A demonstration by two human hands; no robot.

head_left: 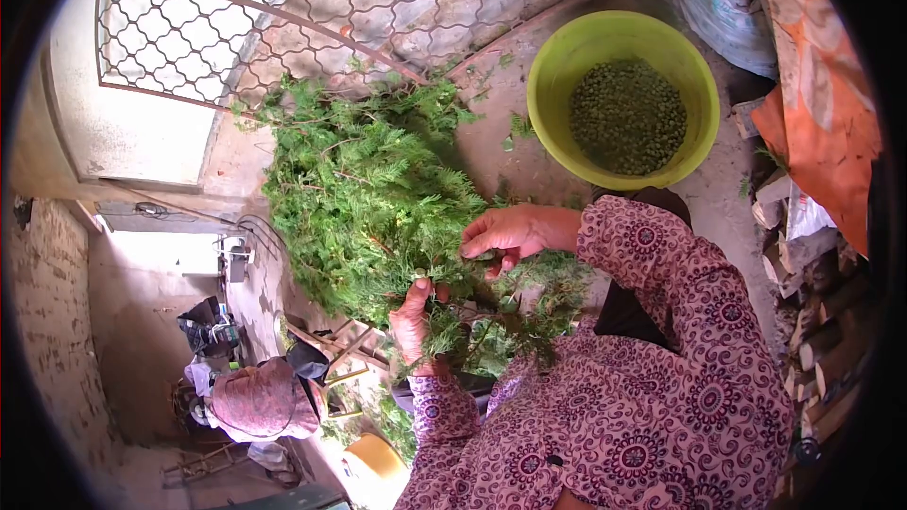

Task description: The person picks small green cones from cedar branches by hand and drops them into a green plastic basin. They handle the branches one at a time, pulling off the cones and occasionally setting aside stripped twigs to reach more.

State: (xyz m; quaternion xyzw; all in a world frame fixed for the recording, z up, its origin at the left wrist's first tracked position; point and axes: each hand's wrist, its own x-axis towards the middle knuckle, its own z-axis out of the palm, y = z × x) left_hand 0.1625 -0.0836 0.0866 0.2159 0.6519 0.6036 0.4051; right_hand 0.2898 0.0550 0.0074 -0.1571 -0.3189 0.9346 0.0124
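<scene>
A large heap of green leafy branches (368,179) lies in front of me. My left hand (411,321) is closed on a leafy sprig, its thumb pressed against the fingers at the heap's near side. Just right of it and further up, my right hand (510,234) is pinched over the foliage; what its fingertips hold is too small to make out. More sprigs (510,331) lie over my lap, below the hands. A yellow-green tub (543,99) at the upper right holds many small green round pieces (628,118).
Behind the heap stands a metal lattice (368,0). Sacks (727,9), an orange sheet (827,123) and stacked firewood (827,349) line the right side. A person in pink (260,397) is at the lower left, near a wooden chair (350,354) and a yellow container (376,456).
</scene>
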